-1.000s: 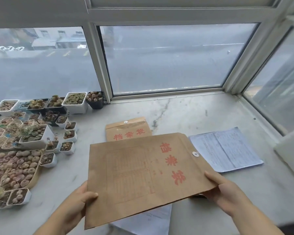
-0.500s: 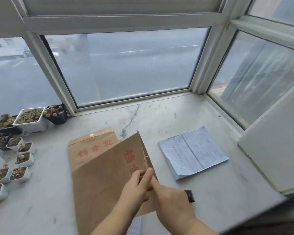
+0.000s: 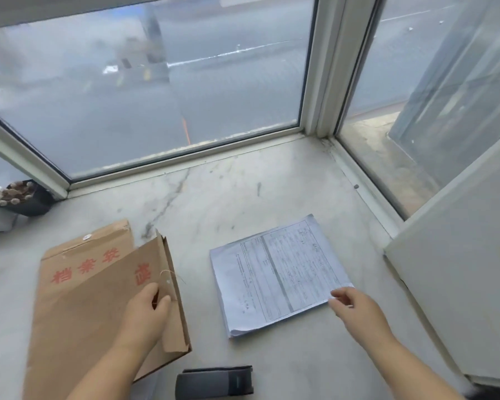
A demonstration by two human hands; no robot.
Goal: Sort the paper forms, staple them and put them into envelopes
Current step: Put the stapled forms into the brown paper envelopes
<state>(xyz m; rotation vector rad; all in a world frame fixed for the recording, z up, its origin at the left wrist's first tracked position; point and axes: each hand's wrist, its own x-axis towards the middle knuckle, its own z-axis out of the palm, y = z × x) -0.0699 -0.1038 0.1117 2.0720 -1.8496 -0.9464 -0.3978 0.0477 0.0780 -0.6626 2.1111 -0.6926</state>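
The stack of white printed paper forms (image 3: 277, 274) lies flat on the pale marble desk (image 3: 243, 197), at about three o'clock from the brown kraft envelope with red characters (image 3: 98, 307), near it but not touching. The right hand (image 3: 351, 308) reaches to the stack's near right corner, fingers loosely curled at the paper's edge; whether its grip has closed on a sheet I cannot tell, but it looks placed to lift the top forms. The left hand (image 3: 145, 313) pinches the envelope's right edge by the loose string (image 3: 168, 274), with the flap folded open, probably to keep the mouth ready for loading. A second brown envelope (image 3: 78, 252) lies beneath it, showing at eleven o'clock. A dark grey stapler (image 3: 214, 381) sits at six o'clock, within reach. Small potted succulents (image 3: 18, 194) stand by the window frame (image 3: 318, 82) at ten o'clock.
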